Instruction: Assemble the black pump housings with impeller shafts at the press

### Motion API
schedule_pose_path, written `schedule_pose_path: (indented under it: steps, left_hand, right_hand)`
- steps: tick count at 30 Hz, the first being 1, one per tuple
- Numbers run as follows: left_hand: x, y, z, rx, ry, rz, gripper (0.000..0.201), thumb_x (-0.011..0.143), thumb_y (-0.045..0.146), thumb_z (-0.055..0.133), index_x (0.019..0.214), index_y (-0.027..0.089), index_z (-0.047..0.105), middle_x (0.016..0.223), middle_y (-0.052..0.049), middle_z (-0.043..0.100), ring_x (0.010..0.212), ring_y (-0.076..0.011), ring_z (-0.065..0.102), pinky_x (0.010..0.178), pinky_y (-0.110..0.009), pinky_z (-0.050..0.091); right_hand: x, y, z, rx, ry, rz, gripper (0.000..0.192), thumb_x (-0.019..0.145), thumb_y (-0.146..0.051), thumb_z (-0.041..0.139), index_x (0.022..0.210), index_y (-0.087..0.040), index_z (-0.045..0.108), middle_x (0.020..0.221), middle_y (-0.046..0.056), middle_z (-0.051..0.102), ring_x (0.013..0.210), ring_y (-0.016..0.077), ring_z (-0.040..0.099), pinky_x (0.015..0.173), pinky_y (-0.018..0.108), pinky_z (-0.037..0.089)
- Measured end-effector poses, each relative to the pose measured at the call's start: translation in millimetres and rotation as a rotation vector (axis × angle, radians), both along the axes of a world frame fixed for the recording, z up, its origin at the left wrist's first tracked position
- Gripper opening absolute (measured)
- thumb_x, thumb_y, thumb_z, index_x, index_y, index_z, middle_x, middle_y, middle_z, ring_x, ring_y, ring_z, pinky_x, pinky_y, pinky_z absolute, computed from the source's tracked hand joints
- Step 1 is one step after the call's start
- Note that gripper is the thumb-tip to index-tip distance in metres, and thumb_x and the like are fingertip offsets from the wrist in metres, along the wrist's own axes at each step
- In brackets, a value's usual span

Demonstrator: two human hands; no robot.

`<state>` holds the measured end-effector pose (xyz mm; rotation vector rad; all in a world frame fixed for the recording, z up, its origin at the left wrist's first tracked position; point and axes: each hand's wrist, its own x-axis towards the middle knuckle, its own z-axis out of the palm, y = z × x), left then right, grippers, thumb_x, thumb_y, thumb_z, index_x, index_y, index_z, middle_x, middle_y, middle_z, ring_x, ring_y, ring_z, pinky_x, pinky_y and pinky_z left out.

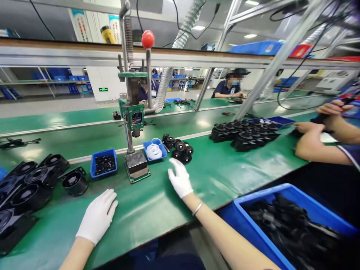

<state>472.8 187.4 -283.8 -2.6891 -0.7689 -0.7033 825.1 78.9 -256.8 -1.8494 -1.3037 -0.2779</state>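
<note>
- A cluster of small black round parts (180, 149) lies on the green worktop (146, 210), just beyond the fingertips of the right hand (180, 179).
- The right hand, in a white glove, is open with fingers loosely spread, reaching toward that cluster; whether the fingertips touch the nearest part cannot be told.
- The left hand (98, 215), also gloved in white, lies flat and open on the worktop, holding nothing, well apart from the cluster.
- Just left of the cluster sits a small blue tray of white rings (154, 150).
- Beside that tray stands a hand press (134, 123) with a red knob (147, 39) atop its lever and a grey base plate (137, 164).
- Left of the press, a blue tray of small black pieces (103, 163) sits, roughly above the left hand.
- A black round housing (74, 182) stands near that tray, with more black housings (25, 187) stacked at the far left.
- Another pile of black housings (247, 133) lies to the right, near a co-worker's bare arms (317, 144).
- A large blue bin (261, 234) of dark parts sits at the lower right, below the worktop edge.
</note>
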Motion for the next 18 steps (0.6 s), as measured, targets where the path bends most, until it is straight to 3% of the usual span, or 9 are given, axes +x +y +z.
schedule_pose_path:
  steps: [4,7,10,14,18]
  left_hand:
    - [8.5,-4.5,1.5,-0.013,-0.014,0.015,0.037,0.097,0.037,0.042,0.109,0.015,0.07,0.118,-0.013,0.07,0.108,-0.0282,0.067,0.091,-0.045,0.058]
    - [9.5,-4.8,4.4,-0.028,-0.03,0.011,0.035,0.097,0.036,0.043,0.108,0.016,0.07,0.118,-0.012,0.07,0.108,-0.0276,0.067,0.091,-0.044,0.058]
    - [8.5,-5.0,6.5,-0.031,-0.033,0.011,0.034,0.097,0.035,0.043,0.108,0.017,0.07,0.118,-0.012,0.07,0.108,-0.0272,0.067,0.09,-0.043,0.059]
    - [6.4,-4.1,5.6,-0.021,-0.035,0.022,0.035,0.097,0.037,0.043,0.107,0.018,0.071,0.117,-0.01,0.071,0.107,-0.0264,0.068,0.091,-0.042,0.059]
    - [4.5,-1.9,1.0,-0.033,-0.033,0.035,0.038,0.097,0.041,0.042,0.107,0.019,0.072,0.119,-0.009,0.07,0.109,-0.0256,0.067,0.093,-0.041,0.058]
  right_hand:
    - [74.1,15.9,26.4,-0.014,0.147,-0.289,0.053,0.083,-0.02,0.05,0.134,-0.007,0.047,0.139,0.021,0.044,0.134,0.032,0.037,0.115,0.051,0.028]
    - [110.5,25.2,35.2,-0.118,0.271,-0.342,0.05,0.082,-0.027,0.057,0.13,-0.014,0.052,0.13,0.017,0.051,0.121,0.0324,0.049,0.107,0.05,0.038]
    - [121.5,26.0,29.8,-0.216,0.362,-0.337,0.046,0.084,-0.036,0.061,0.126,-0.018,0.055,0.12,0.014,0.056,0.101,0.027,0.061,0.094,0.045,0.049]
    - [120.4,20.7,18.8,-0.269,0.424,-0.399,0.049,0.09,-0.037,0.058,0.133,-0.016,0.046,0.127,0.014,0.05,0.097,0.0221,0.06,0.088,0.041,0.051]
    - [134.0,19.3,23.1,-0.364,0.46,-0.378,0.044,0.092,-0.035,0.06,0.131,-0.02,0.048,0.121,0.01,0.054,0.089,0.0184,0.06,0.077,0.035,0.054]
